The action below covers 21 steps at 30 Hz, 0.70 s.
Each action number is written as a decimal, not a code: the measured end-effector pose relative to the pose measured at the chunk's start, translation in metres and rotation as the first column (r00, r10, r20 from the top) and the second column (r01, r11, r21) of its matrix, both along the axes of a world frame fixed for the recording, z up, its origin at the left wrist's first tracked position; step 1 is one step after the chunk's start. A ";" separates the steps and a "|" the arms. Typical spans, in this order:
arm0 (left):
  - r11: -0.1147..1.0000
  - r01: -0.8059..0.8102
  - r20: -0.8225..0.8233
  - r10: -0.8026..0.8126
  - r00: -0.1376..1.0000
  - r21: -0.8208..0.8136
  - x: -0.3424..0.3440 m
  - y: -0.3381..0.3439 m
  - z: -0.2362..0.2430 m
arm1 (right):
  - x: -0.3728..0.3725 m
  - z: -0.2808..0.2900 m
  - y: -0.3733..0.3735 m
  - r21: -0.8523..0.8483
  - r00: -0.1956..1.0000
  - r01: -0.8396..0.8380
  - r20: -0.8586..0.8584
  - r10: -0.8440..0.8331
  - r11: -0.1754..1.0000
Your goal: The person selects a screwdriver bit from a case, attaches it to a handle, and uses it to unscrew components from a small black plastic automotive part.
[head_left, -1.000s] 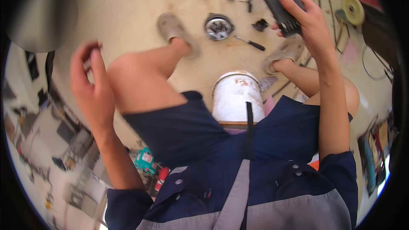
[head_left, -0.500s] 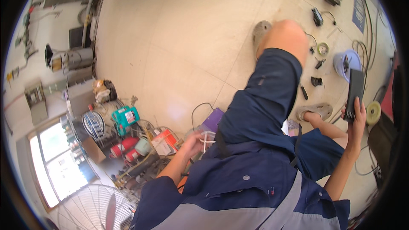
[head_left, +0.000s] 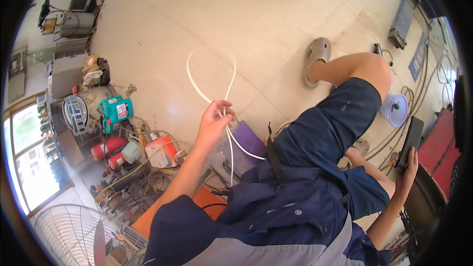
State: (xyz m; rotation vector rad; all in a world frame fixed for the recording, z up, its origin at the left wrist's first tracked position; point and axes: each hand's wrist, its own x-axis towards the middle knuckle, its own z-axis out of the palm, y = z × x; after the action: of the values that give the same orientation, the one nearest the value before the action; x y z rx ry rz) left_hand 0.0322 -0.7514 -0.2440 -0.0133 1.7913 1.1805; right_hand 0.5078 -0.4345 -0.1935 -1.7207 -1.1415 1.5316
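My left hand (head_left: 216,120), at the middle left, pinches thin white flexible strips (head_left: 246,151) that form a loop above it, their lower ends hanging down by a purple object (head_left: 246,135). My right hand (head_left: 407,170), at the right, grips a long black rectangular object (head_left: 413,135) with small slots or contacts at its lower end. My bent leg in navy shorts lies between the two hands.
Cluttered gear at left includes a teal case (head_left: 116,113), red cylinders (head_left: 106,149), an orange box (head_left: 162,150) and a wire fan (head_left: 64,221). At right are a light purple bucket (head_left: 394,110), cables, a long grey object (head_left: 401,22) and a red panel (head_left: 438,143).
My view and body have turned left. My left hand, empty a second ago, reached down at my side and has now lifted the white strips. My right hand still grips the black object.
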 end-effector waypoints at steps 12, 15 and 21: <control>0.106 0.994 -0.279 -0.954 0.112 0.034 0.084 0.181 0.124 | 0.022 0.012 -0.062 -0.025 0.923 0.194 -0.335 -0.191 0.981; -0.138 0.958 -0.485 -0.838 -0.248 -0.252 0.094 0.196 0.140 | 0.026 0.007 -0.056 -0.054 0.893 0.193 -0.404 -0.198 0.980; 0.057 0.902 -0.632 -0.732 -0.254 -0.429 0.094 0.306 0.165 | 0.053 -0.024 -0.002 -0.087 0.861 0.142 -0.481 -0.167 0.986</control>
State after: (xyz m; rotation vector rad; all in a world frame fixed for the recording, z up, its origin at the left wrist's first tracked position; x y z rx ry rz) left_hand 0.1259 -0.4456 -0.0785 1.9518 1.5527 0.1186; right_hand 0.5613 -0.4366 -0.2180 -1.3011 -0.6920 1.7651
